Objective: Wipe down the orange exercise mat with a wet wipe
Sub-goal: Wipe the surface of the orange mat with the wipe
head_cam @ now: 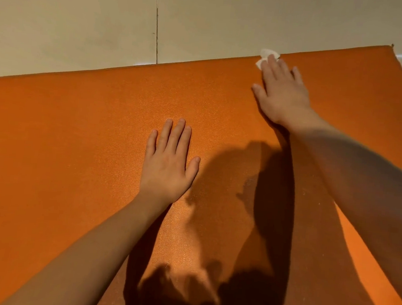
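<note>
Both forearms come in from the bottom of the view, nearest the camera, and throw dark shadows on the orange exercise mat (62,153). The mat lies flat on a pale tiled floor (73,22) and covers most of the frame. Its far edge runs across from the left and climbs toward a corner at the upper right. Its left and near ends are out of view, so I cannot tell which way its long axis runs.

Left of centre, the left hand (167,164) lies palm down on the mat with its fingers straight and holds nothing. It looks like a brace.

Well apart from it, further right and further from the camera, the right hand (281,91) reaches to the far edge. Its fingers lie flat over a crumpled white wet wipe (266,55) and press it onto the mat just at the border, so part of the wipe pokes past the edge.

By my judgement the unwiped surface lies mostly leftward and back toward the body, so the next stroke belongs to the right hand, which carries the wipe.

No brand, label or writing can be read anywhere.
</note>
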A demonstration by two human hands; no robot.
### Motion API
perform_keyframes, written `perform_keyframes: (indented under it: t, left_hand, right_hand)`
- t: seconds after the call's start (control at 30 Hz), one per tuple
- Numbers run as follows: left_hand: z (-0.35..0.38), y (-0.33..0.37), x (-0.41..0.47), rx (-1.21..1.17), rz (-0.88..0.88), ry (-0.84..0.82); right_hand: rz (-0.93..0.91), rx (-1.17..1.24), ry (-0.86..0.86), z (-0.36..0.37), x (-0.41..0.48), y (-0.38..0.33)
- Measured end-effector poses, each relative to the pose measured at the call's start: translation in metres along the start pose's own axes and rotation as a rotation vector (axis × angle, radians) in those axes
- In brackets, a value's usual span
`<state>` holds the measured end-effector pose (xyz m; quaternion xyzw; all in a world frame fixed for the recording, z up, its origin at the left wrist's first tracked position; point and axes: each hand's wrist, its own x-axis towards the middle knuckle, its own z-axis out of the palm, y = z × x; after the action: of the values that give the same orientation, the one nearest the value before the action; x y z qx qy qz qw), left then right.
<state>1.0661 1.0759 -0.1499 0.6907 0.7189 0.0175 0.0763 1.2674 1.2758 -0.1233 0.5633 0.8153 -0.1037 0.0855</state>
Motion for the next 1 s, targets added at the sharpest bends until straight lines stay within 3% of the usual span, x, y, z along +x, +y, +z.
perform_keyframes:
  t: [0.1, 0.27, 0.43, 0.53, 0.6, 0.7, 0.8, 0.93, 1.0]
  left_hand:
    - [0.0, -0.001, 0.0, 0.003, -0.006, -0.002]
    - [-0.001, -0.001, 0.0, 0.01, -0.007, -0.014]
    - [-0.001, -0.001, 0.001, 0.021, -0.009, -0.033]
    - [-0.001, -0.001, 0.0, 0.038, -0.014, -0.056]
    - [-0.002, 0.001, 0.0, 0.057, -0.02, -0.075]
    - [-0.003, 0.005, -0.002, 0.036, -0.046, -0.114]
    - [0.001, 0.018, -0.017, -0.006, -0.037, -0.12]
    - [0.009, 0.031, -0.037, 0.014, 0.008, -0.116]
    - [0.008, 0.031, -0.036, 0.034, 0.003, -0.134]
  right_hand:
    - [0.131, 0.095, -0.011, 0.0, -0.005, -0.015]
    - [-0.166, 0.017, 0.031, 0.013, -0.036, -0.012]
    - [0.012, 0.081, 0.016, 0.015, -0.04, -0.017]
    - [-0.155, 0.145, -0.033, 0.028, -0.072, -0.036]
    - [-0.252, 0.035, -0.048, 0.032, -0.086, -0.024]
    - [-0.102, -0.063, -0.01, 0.031, -0.081, 0.002]
    - [0.009, 0.02, -0.017, 0.035, -0.09, -0.007]
    - [-0.294, 0.15, -0.022, 0.052, -0.129, -0.023]
    - [-0.284, 0.09, 0.019, 0.053, -0.129, -0.007]
